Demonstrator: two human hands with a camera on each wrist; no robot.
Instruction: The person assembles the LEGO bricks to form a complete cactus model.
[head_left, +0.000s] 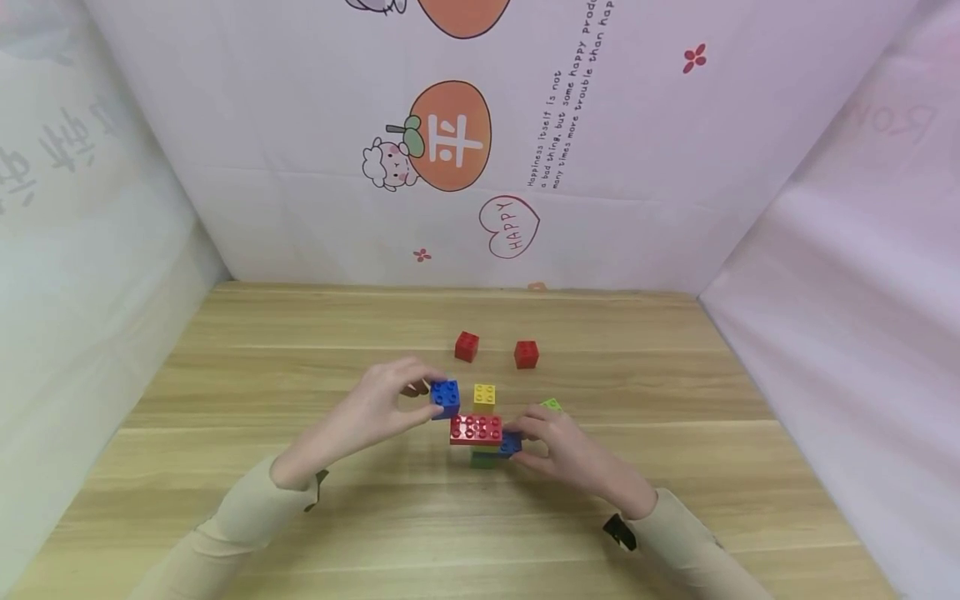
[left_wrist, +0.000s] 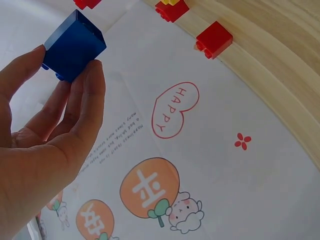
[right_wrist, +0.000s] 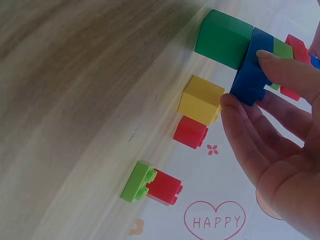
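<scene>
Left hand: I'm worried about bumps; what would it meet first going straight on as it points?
In the head view, the left hand with its blue block would likely meet the yellow block first; depth is unclear, so it might pass above.

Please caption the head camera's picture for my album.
Left grip on a blue block, right grip on a red-topped stack.

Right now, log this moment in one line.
left hand: holds blue cube | right hand: pinches blue brick in stack | on table: yellow block, lime block, two red blocks
</scene>
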